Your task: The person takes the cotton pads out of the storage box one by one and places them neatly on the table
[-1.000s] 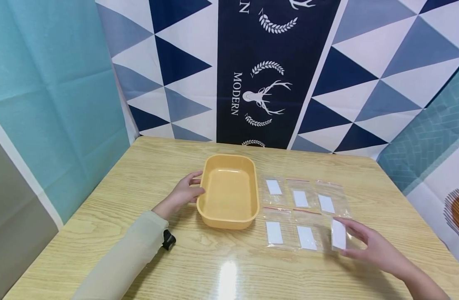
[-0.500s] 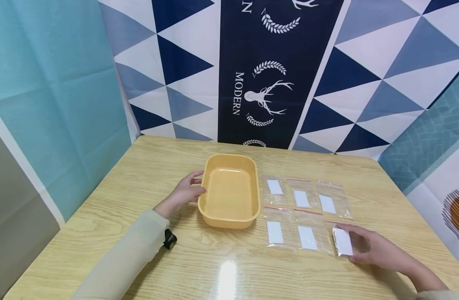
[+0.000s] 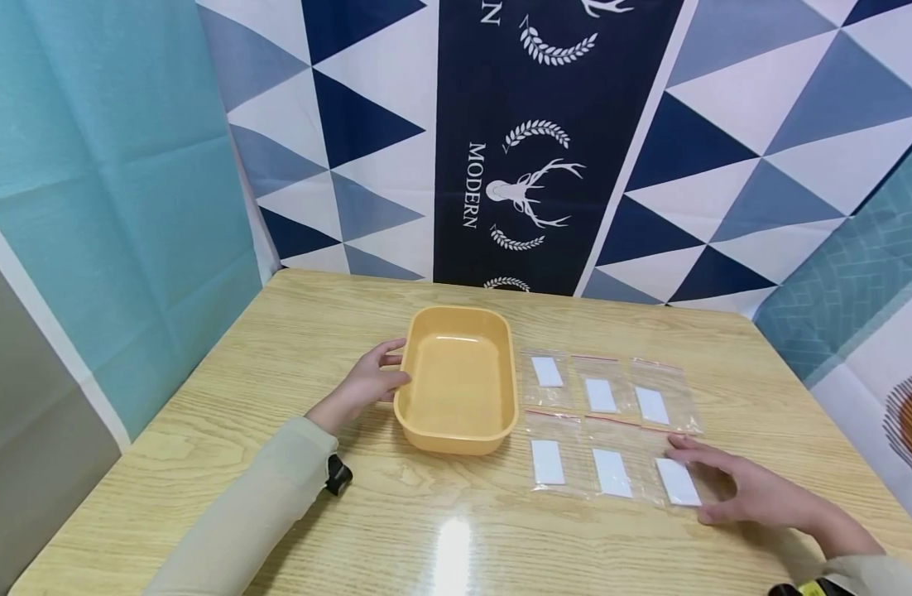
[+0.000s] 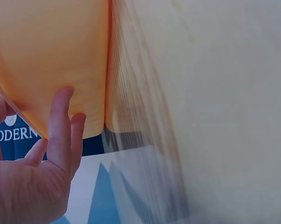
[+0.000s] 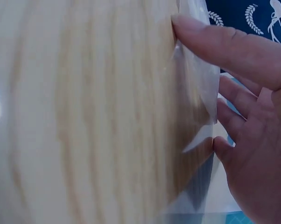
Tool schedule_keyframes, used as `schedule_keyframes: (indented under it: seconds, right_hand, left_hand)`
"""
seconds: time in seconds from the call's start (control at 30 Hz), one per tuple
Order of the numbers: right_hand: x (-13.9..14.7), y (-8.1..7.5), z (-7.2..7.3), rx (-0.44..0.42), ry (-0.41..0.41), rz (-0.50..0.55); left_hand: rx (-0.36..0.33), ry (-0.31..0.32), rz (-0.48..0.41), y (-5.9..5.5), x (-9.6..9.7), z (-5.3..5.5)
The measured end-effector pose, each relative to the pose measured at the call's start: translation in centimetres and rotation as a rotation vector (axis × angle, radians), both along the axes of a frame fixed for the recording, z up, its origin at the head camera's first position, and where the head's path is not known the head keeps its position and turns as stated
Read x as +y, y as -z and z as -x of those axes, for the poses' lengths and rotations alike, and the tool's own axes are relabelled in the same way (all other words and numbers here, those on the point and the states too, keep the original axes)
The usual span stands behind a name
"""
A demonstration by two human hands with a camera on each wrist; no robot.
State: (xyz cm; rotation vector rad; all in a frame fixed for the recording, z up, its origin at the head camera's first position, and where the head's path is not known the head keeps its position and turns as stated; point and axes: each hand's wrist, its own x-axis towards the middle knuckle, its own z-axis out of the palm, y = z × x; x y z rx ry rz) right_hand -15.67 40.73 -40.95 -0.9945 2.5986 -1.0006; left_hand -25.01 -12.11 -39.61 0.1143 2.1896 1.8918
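Note:
In the head view, my left hand [image 3: 367, 381] holds the left rim of a yellow-orange plastic basin [image 3: 456, 443], thumb lapping the edge. Its other fingers [image 4: 61, 126] lie against the outer wall in the left wrist view. The basin has nothing in it. My right hand [image 3: 761, 492] is spread around the right side of a small clear zip bag with a white card [image 3: 678, 482] inside, the front-right one of two rows. In the right wrist view, the thumb [image 5: 233, 51] and fingertips are at the edge of the clear plastic film [image 5: 203, 79].
Several more zip bags with white cards lie between the basin and my right hand, such as a front-left one [image 3: 549, 463] and a back-right one [image 3: 652, 406]. The wooden table [image 3: 314, 530] ends at patterned cloth hangings [image 3: 374, 108] behind and on both sides.
My right hand has lowered the last zip bag flat onto the table, and its fingers have spread apart around it. The left hand and the basin have stayed put.

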Motion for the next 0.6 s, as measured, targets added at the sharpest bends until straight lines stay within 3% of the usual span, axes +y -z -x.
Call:
schedule_keyframes:
  seconds: [0.17, 0.4, 0.6]
  right_hand:
    - [0.5, 0.3, -0.1, -0.040, 0.012, 0.017]
    - [0.8, 0.4, -0.1, -0.009, 0.044, 0.022]
    - [0.6, -0.6, 0.5, -0.047, 0.290, 0.061]
  left_hand:
    - [0.002, 0.006, 0.002, 0.0, 0.1, 0.0]
    - [0.001, 0.016, -0.015, 0.0, 0.3, 0.1]
    - [-0.014, 0.008, -0.023, 0.0, 0.2, 0.0]
